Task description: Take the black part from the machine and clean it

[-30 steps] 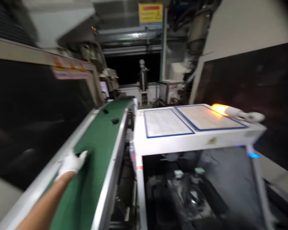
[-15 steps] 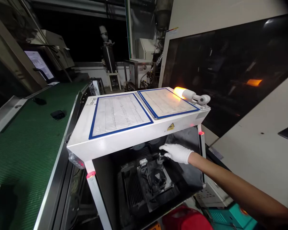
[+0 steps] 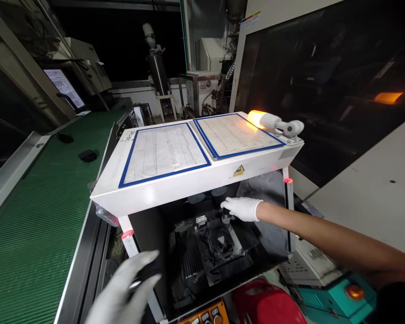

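My right hand (image 3: 242,208), in a white glove, reaches into the open bay of a white machine (image 3: 202,180). Its fingers lie together on a small part at the back of a black fixture (image 3: 219,245); whether they grip it is hidden. My left hand (image 3: 128,288), also gloved and blurred, is raised at the lower left in front of the machine's front post. Its fingers are spread, with a dark shape (image 3: 148,270) behind them that I cannot make out.
A green conveyor belt (image 3: 37,216) runs along the left with two small black parts (image 3: 87,155) on it. Two blue-framed sheets (image 3: 162,152) lie on the machine's top beside a lit orange lamp (image 3: 256,118). A red object (image 3: 266,306) and orange button panel (image 3: 202,315) sit below.
The view swung from the conveyor to the white machine. My left hand left the belt and rose into view at lower left. My right hand stays reached into the bay.
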`<state>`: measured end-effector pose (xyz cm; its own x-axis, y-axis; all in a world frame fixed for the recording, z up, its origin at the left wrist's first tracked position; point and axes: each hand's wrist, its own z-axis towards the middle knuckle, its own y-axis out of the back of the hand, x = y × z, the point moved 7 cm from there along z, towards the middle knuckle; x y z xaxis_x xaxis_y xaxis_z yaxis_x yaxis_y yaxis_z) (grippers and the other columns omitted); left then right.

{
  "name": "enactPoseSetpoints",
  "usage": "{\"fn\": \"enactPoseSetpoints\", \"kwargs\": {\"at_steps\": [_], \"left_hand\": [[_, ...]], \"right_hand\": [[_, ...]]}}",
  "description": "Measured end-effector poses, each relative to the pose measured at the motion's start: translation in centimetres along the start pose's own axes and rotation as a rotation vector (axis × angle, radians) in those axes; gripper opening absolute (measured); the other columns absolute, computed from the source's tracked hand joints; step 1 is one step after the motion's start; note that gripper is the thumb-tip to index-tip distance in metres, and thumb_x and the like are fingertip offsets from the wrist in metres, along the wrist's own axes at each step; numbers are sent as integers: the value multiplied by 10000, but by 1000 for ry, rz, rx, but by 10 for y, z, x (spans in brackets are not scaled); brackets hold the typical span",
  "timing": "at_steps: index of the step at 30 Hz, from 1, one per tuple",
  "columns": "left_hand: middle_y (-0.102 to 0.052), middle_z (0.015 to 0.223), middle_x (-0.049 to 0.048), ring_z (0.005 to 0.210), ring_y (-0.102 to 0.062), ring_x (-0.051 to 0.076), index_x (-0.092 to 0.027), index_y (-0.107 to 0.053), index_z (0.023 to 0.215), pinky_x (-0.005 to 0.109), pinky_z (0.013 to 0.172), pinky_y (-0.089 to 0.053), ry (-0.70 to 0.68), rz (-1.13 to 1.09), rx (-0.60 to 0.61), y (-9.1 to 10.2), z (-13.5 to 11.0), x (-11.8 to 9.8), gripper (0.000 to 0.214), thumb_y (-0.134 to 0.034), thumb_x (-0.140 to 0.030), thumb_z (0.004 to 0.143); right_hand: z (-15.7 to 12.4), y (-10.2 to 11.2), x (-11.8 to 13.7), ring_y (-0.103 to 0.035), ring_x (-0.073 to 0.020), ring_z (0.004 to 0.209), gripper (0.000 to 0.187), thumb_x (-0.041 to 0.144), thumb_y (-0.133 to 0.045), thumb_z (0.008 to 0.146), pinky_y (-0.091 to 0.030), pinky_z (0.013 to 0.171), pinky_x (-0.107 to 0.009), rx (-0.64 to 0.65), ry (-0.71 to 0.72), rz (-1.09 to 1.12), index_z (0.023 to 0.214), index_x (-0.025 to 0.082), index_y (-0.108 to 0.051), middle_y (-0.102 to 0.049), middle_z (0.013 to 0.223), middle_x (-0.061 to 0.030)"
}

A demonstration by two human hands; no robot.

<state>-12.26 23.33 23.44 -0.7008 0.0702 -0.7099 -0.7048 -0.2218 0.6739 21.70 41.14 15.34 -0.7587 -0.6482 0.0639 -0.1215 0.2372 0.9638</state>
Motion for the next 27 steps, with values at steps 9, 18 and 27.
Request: {"fn": "enactPoseSetpoints", "kwargs": {"at_steps": [9,18,27], "left_hand": [[-673,1255,118,1184,-638,243,-201,-635,1263,386,1080,-511,-227,346,471,-162,92,-65,481,-468,-23,848],[-682,1214,153,1100,-683,289,-178,-648,1257,385,960,-547,-291,609,655,-206,118,-66,450,-540,-63,836],[-668,1234,181,1144,-663,285,-104,-602,1251,423,1009,-536,-329,756,723,-221,121,-69,414,-522,-38,850]], "right_hand": [[-4,-7,3,-669,-255,827,537,62,-639,832,-515,672,-331,-58,-77,0,1333,210,-513,-550,1214,-104],[-4,-3,5,-688,-303,912,581,117,-690,808,-575,733,-375,-106,-123,71,1355,203,-516,-543,1243,-123],[-9,4,6,-692,-311,898,470,131,-661,835,-589,697,-379,-125,-125,96,1290,163,-544,-559,1172,-138]]}}
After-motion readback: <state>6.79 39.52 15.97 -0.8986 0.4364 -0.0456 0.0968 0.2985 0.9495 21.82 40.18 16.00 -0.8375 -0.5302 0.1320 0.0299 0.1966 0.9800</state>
